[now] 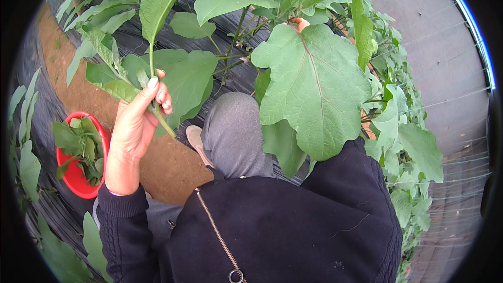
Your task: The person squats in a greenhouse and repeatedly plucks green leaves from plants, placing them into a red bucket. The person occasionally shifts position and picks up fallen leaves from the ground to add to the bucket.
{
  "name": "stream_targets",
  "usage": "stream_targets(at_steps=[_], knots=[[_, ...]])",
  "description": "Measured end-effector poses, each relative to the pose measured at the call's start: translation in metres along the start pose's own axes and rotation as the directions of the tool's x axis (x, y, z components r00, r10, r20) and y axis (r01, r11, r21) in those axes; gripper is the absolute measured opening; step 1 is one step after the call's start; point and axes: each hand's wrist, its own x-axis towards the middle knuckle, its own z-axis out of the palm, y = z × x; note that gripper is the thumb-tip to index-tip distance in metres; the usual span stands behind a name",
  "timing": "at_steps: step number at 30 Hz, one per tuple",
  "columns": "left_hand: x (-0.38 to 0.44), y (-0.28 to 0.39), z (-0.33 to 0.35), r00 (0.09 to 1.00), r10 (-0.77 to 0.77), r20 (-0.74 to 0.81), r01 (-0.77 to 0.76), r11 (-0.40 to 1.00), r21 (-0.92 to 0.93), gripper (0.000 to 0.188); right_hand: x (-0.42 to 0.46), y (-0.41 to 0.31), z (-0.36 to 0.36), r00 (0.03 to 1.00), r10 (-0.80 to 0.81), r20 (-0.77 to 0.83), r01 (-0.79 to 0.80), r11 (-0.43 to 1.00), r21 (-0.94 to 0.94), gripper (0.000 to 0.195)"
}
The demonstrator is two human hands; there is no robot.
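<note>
Between the thumb and fingers of my left hand (143,116) is a leafy eggplant shoot (152,59). Its bare lower stem end sticks out below the fingers, and its leaves spread upward and to the left. My right hand (300,23) reaches into the eggplant plant (239,35) in front of me. Only bits of its fingers show behind a broad eggplant leaf (314,82), so whether it grips anything is hidden. Small pale purple flowers (244,59) hang on the stems between the two hands.
A red bucket (74,177) with picked leaves and shoots (88,149) stands at my left. Black plastic mulch (47,125) covers the beds beside a bare soil path (167,169). More plants and strings line the right side, by a greenhouse wall sheet (412,47).
</note>
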Motion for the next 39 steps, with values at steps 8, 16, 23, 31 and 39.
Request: stream_targets(at_steps=[8, 16, 23, 31, 39], knots=[[-0.002, -0.002, -0.004, 0.999, 0.001, -0.032, 0.0, 1.0, 0.015, 0.026, -0.009, -0.013, -0.001, 0.996, -0.033, 0.081, 0.034, 0.999, -0.009, 0.026], [-0.003, 0.0, -0.003, 1.0, -0.006, -0.03, 0.007, 0.999, 0.037, 0.026, -0.01, -0.009, -0.001, 0.991, -0.075, 0.113, 0.078, 0.997, -0.021, 0.027], [-0.003, -0.001, -0.001, 0.999, 0.005, -0.033, -0.003, 0.999, 0.034, 0.025, -0.015, -0.012, 0.0, 0.988, -0.092, 0.122, 0.096, 0.995, -0.026, 0.029], [-0.004, 0.0, -0.002, 1.0, -0.001, -0.031, 0.003, 0.998, 0.065, 0.024, -0.027, -0.018, 0.011, 0.991, -0.103, 0.088, 0.106, 0.994, -0.036, 0.032], [0.003, -0.006, -0.001, 1.0, -0.011, -0.017, 0.012, 0.999, 0.041, 0.024, -0.004, -0.01, 0.03, 0.991, -0.096, -0.095, 0.09, 0.994, -0.059, 0.034]])
